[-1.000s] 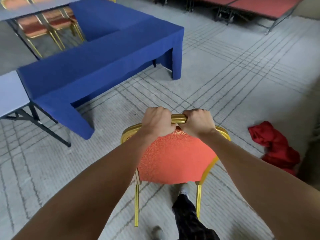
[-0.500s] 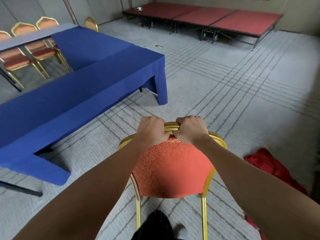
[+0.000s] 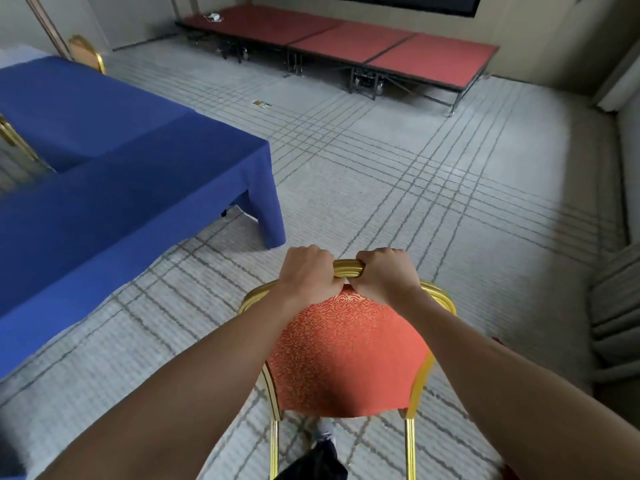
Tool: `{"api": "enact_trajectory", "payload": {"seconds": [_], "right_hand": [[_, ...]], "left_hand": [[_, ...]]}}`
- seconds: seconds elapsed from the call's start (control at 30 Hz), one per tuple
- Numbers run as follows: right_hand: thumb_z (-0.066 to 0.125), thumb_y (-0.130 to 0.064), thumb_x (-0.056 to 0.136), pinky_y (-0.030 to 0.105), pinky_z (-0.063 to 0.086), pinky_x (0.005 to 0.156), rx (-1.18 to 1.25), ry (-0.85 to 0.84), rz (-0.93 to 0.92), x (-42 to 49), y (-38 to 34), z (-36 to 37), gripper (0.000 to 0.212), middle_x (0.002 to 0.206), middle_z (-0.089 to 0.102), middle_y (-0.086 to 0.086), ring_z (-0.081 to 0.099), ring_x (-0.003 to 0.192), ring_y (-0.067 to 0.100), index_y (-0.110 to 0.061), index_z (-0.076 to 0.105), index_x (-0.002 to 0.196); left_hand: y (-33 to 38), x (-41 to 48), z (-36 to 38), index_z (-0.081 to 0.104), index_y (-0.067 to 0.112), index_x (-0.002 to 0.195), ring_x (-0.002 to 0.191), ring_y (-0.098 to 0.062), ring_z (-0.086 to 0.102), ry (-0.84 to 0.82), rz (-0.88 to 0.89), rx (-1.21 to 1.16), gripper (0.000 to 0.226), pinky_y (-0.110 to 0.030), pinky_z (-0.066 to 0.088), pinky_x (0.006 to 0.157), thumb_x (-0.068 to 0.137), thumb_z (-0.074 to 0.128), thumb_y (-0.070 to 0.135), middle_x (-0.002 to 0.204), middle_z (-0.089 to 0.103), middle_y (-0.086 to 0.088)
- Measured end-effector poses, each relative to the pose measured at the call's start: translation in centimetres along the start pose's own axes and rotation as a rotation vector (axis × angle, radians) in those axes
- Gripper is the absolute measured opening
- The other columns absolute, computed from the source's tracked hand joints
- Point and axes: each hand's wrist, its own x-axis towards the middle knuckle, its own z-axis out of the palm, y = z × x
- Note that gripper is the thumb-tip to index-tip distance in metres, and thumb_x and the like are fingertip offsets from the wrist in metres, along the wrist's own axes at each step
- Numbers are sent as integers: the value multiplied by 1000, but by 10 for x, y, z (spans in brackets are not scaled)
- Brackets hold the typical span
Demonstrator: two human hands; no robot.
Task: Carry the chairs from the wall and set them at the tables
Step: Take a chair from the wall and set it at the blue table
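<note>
Since the earlier frame, one blue-draped bench (image 3: pixel 138 188) had slid left and nearer, its corner just ahead-left of the one gold-framed banquet chair (image 3: pixel 349 355). Two hands, left (image 3: pixel 306 273) and right (image 3: pixel 386 271), gripped the chair's top rail side by side. Two more chairs (image 3: pixel 86 53) showed beyond the bench.

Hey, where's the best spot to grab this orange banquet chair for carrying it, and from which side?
Grip the gold top rail of the chair from behind its backrest, probably as now: left hand and right hand wrapped side by side over the crest of the arch. That rail is a narrow tube that fingers can close around, it sits highest, and the padded back offers no hold.
</note>
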Motion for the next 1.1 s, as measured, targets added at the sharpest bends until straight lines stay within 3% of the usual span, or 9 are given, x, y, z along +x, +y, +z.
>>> {"api": "enact_trajectory", "payload": {"seconds": [0.17, 0.37, 0.47, 0.6, 0.77, 0.9, 1.03, 1.1], "right_hand": [[52, -48, 82, 30, 39, 65, 18, -6, 57, 103, 53, -12, 22, 72, 60, -8, 57, 70, 18, -27, 57, 82], [49, -44, 82, 30, 40, 63, 34, 3, 88, 237, 129, -20, 19, 68, 57, -8, 56, 68, 18, -27, 56, 80], [47, -43, 83, 30, 38, 63, 40, 11, 63, 312, 170, -19, 19, 67, 54, -8, 53, 67, 20, -26, 55, 79], [47, -40, 83, 29, 35, 58, 63, 1, 32, 408, 229, -19, 18, 68, 55, -7, 55, 67, 21, -24, 56, 79], [48, -41, 84, 32, 43, 66, 60, -15, -32, 529, 285, -34, 17, 78, 63, -2, 61, 76, 25, -26, 51, 77], [52, -43, 83, 32, 38, 67, 24, -19, -78, 628, 322, -39, 20, 82, 66, 0, 63, 81, 26, -25, 48, 74], [52, -45, 83, 31, 36, 66, 9, 34, -99, 728, 359, -33, 22, 84, 69, 2, 64, 81, 27, -25, 48, 74], [51, -46, 83, 31, 36, 66, 13, 43, -96, 778, 374, -28, 22, 83, 69, 2, 65, 79, 26, -26, 49, 74]], "left_hand": [[-16, 121, -5, 57, 18, 72, 73, -26, 61, 11, 42, -27, 25, -32, 31, 62, 83, 61, 40, 77, 65, -4], [-34, 278, -5, 47, 21, 63, 60, -22, 46, 9, 78, -31, 26, -32, 29, 59, 81, 58, 36, 62, 47, 4], [-44, 363, 4, 47, 21, 63, 59, -23, 44, 26, 75, -3, 25, -32, 29, 59, 80, 57, 37, 63, 49, 2], [-52, 474, 15, 53, 20, 65, 60, -23, 52, 7, 44, 60, 23, -30, 33, 59, 81, 53, 36, 68, 61, 0], [-68, 593, 5, 48, 20, 59, 58, -23, 53, -39, -30, 57, 23, -29, 33, 58, 77, 54, 33, 58, 50, 4], [-88, 685, 2, 55, 20, 66, 57, -20, 53, -45, -94, 15, 18, -27, 32, 53, 78, 57, 34, 61, 49, 4], [-116, 784, 11, 52, 16, 78, 53, -7, 31, -81, -128, -83, 14, -19, 19, 45, 85, 60, 25, 71, 35, 4], [-131, 834, 16, 50, 15, 81, 54, -6, 29, -100, -151, -129, 14, -19, 22, 43, 88, 60, 22, 70, 29, 6]]}}
